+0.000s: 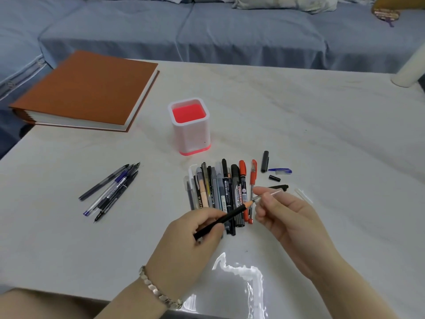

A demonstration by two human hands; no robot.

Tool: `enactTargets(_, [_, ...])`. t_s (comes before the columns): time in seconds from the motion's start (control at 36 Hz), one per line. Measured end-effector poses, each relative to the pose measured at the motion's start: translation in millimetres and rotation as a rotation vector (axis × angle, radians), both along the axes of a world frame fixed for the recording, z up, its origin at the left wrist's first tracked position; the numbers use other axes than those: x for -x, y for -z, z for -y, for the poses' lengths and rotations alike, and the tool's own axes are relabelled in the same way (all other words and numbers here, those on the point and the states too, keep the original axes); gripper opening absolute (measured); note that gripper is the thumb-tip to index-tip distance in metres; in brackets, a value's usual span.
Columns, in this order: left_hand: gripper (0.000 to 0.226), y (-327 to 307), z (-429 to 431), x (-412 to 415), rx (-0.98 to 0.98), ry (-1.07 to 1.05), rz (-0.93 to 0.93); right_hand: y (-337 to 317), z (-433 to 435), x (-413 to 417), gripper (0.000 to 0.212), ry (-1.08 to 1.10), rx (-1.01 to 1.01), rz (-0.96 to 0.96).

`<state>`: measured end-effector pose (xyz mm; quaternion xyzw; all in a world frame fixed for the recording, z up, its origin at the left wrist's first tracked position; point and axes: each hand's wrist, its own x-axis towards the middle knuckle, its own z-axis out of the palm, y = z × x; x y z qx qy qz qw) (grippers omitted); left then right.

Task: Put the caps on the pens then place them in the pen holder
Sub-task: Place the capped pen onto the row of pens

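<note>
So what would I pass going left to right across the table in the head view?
Loose pens → pen holder → thin red pen → blue cap → loose clear cap.

Table [322, 134] before a sofa [207, 35]: book [87, 88] at far left, pen holder [194, 134] at centre; row of pens [220, 187] just in front of the holder — smaller pen cluster [110, 189] to its left, loose caps [273, 171] to its right.

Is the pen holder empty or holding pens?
Empty: the white square red-lined plastic pen holder shows only its bare red inside, with no pens standing in it.
</note>
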<state>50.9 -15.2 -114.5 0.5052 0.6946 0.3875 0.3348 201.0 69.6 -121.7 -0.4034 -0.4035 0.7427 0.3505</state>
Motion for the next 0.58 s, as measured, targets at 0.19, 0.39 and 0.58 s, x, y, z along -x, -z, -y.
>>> enactTargets(0.19, [0.023, 2.2, 1.9, -0.4, -0.068, 0.021, -0.072, 3.7, 9.4, 8.5, 0.018, -0.089, 0.004, 0.038])
enactTargets(0.39, [0.028, 2.3, -0.7, 0.8, 0.029, -0.094, 0.255, 4.7, 16.4, 17.9, 0.017, -0.075, 0.022, 0.019])
enactTargets(0.58, [0.009, 13.5, -1.7, 21.4, 0.058, -0.152, -0.032, 8.8, 10.1, 37.5, 0.014, -0.067, -0.074, 0.195])
